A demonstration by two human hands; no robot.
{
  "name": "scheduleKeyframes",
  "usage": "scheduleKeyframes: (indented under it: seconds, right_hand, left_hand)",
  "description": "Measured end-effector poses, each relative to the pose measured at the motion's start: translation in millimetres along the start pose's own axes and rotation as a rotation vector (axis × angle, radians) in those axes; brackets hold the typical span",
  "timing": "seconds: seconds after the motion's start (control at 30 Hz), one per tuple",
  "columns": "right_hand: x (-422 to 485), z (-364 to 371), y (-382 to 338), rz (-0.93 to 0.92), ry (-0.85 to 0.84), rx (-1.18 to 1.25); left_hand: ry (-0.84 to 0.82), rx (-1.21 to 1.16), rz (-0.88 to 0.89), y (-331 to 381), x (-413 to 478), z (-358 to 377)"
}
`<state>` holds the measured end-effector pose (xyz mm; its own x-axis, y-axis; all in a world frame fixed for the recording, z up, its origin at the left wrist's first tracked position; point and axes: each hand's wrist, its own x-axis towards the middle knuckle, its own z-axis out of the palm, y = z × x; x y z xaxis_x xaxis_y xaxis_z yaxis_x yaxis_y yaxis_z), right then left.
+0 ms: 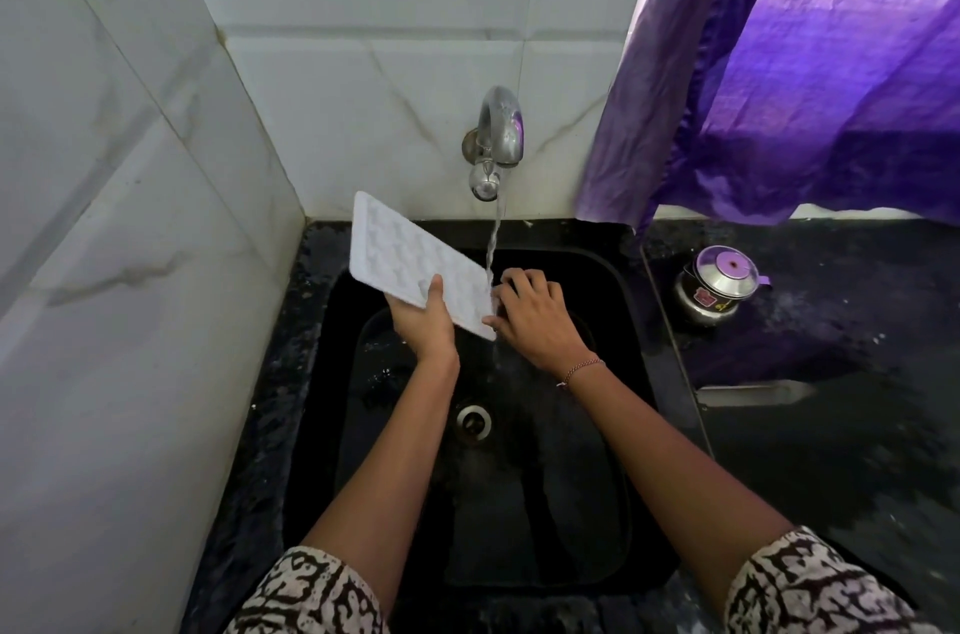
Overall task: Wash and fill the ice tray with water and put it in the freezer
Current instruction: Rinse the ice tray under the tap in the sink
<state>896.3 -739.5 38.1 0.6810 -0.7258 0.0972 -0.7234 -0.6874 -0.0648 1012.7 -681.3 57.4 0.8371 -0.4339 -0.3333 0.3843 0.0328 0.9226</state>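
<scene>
White ice tray (410, 264) up in the air over the black sink (545, 503), tilted, with the far left corner raised toward the tiled wall (130, 217) and the near right corner lowest. Face with the rows of small cells turned upward; form of the single cells too blurred to tell. Left hand (423, 321) gripping the tray at its near left edge, thumb (435, 290) laid flat on the upper face, the other fingers hidden under the tray. Right hand (535, 316) at the near right end of the tray, fingers (511, 277) curled over that edge and the thumb against the lowest corner, so closed on the tray as well. Thin bracelet (584, 367) on the right wrist. Steel tap (496, 139) on the far wall, open, with a water stream (493, 238) falling just between the tray's right edge and the right fingers, then running down past the corner into the sink. Round metal drain (474, 420) in the sink bottom, between the two forearms. Patterned black and cream sleeves at the near edge of the view. To the right of the sink, dark counter (831, 451) with a small steel pot with a lid (719, 287), well apart from the hands. Purple curtain (805, 61) hanging above that counter at the far right.
</scene>
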Motion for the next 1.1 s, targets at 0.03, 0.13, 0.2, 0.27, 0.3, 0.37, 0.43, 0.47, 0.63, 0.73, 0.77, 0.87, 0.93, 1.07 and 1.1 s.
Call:
scheduleKeyframes:
  seconds: [0.03, 0.13, 0.2, 0.27, 0.3, 0.37, 0.43, 0.47, 0.63, 0.73, 0.77, 0.87, 0.93, 1.07, 1.1]
  right_hand:
    - [1, 0, -2, 0.003, 0.0, -0.01]
    - [6, -2, -7, 0.019, -0.001, -0.031]
    - [9, -4, -10, 0.023, 0.002, -0.035]
    - [11, -5, -11, 0.038, -0.018, -0.023]
    - [13, -6, -12, 0.05, -0.031, -0.013]
    - [14, -6, -13, 0.074, -0.028, 0.002]
    - [15, -8, -13, 0.095, -0.008, 0.025]
    - [16, -10, -11, 0.102, -0.006, 0.029]
    - [22, -16, -2, 0.145, 0.028, 0.026]
    - [23, -20, -1, 0.164, 0.06, -0.005]
    - [23, -21, -1, 0.158, 0.057, -0.033]
    - [21, -20, 0, 0.073, -0.003, -0.102]
    - [20, -21, 3, 0.036, -0.042, -0.088]
    - [22, -26, 9, -0.012, -0.047, -0.12]
    - [22, -27, 10, -0.022, -0.039, -0.139]
  left_hand:
    - [0.026, 0.108, 0.048, -2, -2, -1]
    - [0.06, 0.305, 0.121, -8, -5, -4]
    - [0.054, 0.306, 0.098, -11, -5, -7]
    - [0.039, 0.209, 0.025, -15, -5, -8]
    - [0.033, 0.125, -0.031, -17, -6, -8]
    - [0.018, -0.08, -0.162, -19, -9, -9]
    - [-0.02, -0.228, -0.267, -21, -12, -8]
    - [-0.042, -0.266, -0.305, -22, -13, -8]
    - [-0.087, -0.399, -0.448, -22, -22, -4]
    - [-0.093, -0.429, -0.464, -21, -24, -4]
    - [-0.097, -0.439, -0.464, -20, -24, -4]
    - [-0.117, -0.442, -0.449, -15, -23, -3]
    - [-0.114, -0.438, -0.434, -12, -20, -5]
    - [-0.105, -0.425, -0.421, -11, -18, -11]
    - [-0.11, -0.425, -0.421, -11, -18, -11]
